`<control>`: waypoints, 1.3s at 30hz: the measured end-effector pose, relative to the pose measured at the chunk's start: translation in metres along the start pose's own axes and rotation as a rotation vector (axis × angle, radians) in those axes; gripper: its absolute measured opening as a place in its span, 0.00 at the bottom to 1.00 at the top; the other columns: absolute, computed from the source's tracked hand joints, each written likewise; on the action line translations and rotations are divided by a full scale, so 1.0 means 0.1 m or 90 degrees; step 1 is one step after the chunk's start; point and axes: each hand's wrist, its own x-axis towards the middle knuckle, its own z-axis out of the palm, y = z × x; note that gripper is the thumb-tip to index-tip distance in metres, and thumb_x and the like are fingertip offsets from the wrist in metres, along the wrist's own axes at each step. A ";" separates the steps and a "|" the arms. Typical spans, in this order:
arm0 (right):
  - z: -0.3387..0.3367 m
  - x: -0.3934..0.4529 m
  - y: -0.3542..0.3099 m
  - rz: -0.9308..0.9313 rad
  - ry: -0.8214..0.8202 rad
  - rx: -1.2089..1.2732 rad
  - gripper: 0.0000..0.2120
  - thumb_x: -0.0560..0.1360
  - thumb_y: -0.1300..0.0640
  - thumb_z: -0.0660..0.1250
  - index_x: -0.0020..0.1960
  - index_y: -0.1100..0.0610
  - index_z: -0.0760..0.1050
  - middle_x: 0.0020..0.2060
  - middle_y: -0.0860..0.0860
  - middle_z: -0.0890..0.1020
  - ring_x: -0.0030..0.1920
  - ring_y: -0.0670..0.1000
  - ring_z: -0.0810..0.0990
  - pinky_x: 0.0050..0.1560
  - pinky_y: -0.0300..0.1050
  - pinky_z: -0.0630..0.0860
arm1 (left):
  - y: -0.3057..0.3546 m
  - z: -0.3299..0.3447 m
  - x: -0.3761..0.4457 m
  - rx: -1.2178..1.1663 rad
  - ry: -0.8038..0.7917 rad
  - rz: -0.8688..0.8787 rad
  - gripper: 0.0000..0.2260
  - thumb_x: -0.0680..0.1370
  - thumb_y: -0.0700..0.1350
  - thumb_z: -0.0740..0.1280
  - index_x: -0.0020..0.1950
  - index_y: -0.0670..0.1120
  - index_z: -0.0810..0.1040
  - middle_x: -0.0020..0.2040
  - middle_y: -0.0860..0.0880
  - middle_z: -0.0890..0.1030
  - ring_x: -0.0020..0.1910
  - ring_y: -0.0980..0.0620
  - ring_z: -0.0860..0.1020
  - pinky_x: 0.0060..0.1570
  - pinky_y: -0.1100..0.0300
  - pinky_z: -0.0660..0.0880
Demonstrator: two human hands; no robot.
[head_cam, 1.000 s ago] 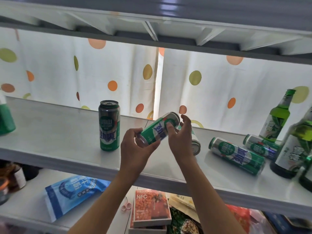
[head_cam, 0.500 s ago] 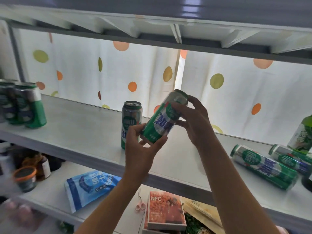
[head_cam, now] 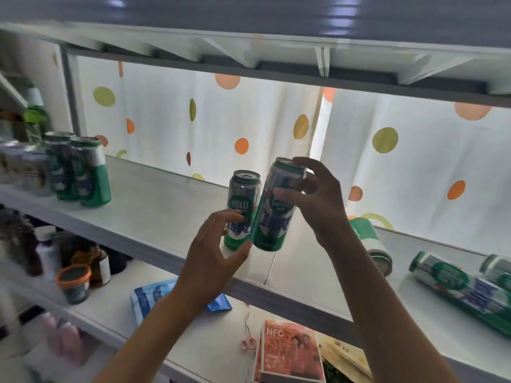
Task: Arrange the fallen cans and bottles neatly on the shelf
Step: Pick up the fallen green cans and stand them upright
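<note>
Green-and-silver beer can [head_cam: 273, 208] with a blue band and white lettering, tilted slightly with its top leaning right, held just right of the upright can [head_cam: 243, 200] on the white shelf [head_cam: 154, 208], bottom rim just above the shelf board or barely touching; cannot tell which. Pinched near the top rim by the right hand [head_cam: 318, 200], thumb in front, fingers curled round the back and top, wrist rising from lower right. Steadied low down by the left hand [head_cam: 215, 255], half open, thumb tip against the held can's base, fingers reaching in front of the upright can's lower label; no full grasp visible. Upright can of the same green design, pull-tab up, touching or nearly touching the held can. Well left of the upright can, a row of standing cans [head_cam: 88, 172], blurred. Right of the upright can, a fallen can [head_cam: 370, 244] partly behind the right forearm, and farther right two more fallen cans [head_cam: 459, 288] lying on their sides. Spotted curtain [head_cam: 166, 120] behind the shelf.
</note>
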 end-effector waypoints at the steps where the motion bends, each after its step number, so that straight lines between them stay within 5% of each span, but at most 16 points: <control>1: 0.04 -0.01 0.03 -0.003 -0.005 -0.015 0.28 0.64 0.66 0.78 0.60 0.51 0.75 0.48 0.48 0.85 0.48 0.46 0.84 0.44 0.40 0.78 | -0.05 -0.02 0.00 0.019 -0.001 -0.001 0.19 0.73 0.42 0.73 0.61 0.50 0.73 0.61 0.56 0.75 0.60 0.56 0.74 0.59 0.57 0.75; 11: 0.18 -0.01 0.33 -0.002 0.006 -0.094 0.31 0.64 0.65 0.79 0.61 0.49 0.73 0.52 0.46 0.83 0.52 0.44 0.82 0.39 0.27 0.74 | -0.39 -0.14 0.10 0.195 -0.041 0.032 0.21 0.73 0.42 0.73 0.63 0.51 0.71 0.67 0.53 0.72 0.65 0.56 0.70 0.63 0.65 0.65; 18: 0.22 -0.06 0.47 -0.007 0.032 -0.110 0.36 0.66 0.63 0.79 0.68 0.48 0.67 0.54 0.43 0.81 0.50 0.33 0.79 0.41 0.22 0.72 | -0.33 -0.06 0.03 0.173 -0.041 0.076 0.16 0.74 0.39 0.70 0.60 0.48 0.74 0.58 0.53 0.75 0.54 0.56 0.73 0.53 0.57 0.75; 20: 0.22 -0.06 0.50 -0.008 0.028 -0.106 0.39 0.66 0.63 0.79 0.71 0.48 0.64 0.56 0.47 0.82 0.53 0.38 0.80 0.47 0.27 0.76 | -0.29 -0.01 0.02 0.164 -0.056 0.087 0.14 0.74 0.41 0.68 0.59 0.48 0.74 0.58 0.54 0.75 0.52 0.57 0.73 0.51 0.58 0.76; 24: 0.20 -0.08 0.53 -0.011 0.005 -0.104 0.39 0.66 0.62 0.78 0.71 0.49 0.63 0.57 0.50 0.82 0.59 0.48 0.80 0.63 0.54 0.77 | -0.18 0.10 0.00 0.100 -0.064 0.062 0.15 0.74 0.41 0.69 0.59 0.51 0.72 0.55 0.56 0.74 0.51 0.59 0.74 0.51 0.62 0.76; 28: 0.08 -0.14 0.50 -0.033 0.002 -0.148 0.39 0.69 0.59 0.78 0.73 0.49 0.61 0.67 0.45 0.74 0.67 0.44 0.71 0.65 0.37 0.67 | 0.02 0.23 -0.02 0.039 -0.074 0.058 0.14 0.74 0.40 0.69 0.58 0.48 0.73 0.56 0.54 0.76 0.52 0.57 0.75 0.50 0.70 0.74; 32: -0.17 -0.23 0.49 -0.081 0.084 -0.221 0.30 0.72 0.55 0.76 0.70 0.50 0.67 0.62 0.39 0.72 0.62 0.37 0.72 0.58 0.24 0.67 | 0.17 0.45 -0.04 0.036 -0.103 0.096 0.16 0.74 0.44 0.69 0.59 0.54 0.70 0.60 0.57 0.74 0.55 0.61 0.72 0.52 0.73 0.71; 39: -0.83 -0.45 0.54 -0.080 0.177 -0.351 0.22 0.75 0.58 0.73 0.66 0.53 0.72 0.63 0.45 0.77 0.61 0.41 0.75 0.62 0.31 0.69 | 0.44 0.96 0.02 -0.014 -0.149 0.182 0.11 0.76 0.45 0.67 0.58 0.50 0.75 0.57 0.55 0.76 0.51 0.59 0.75 0.49 0.65 0.77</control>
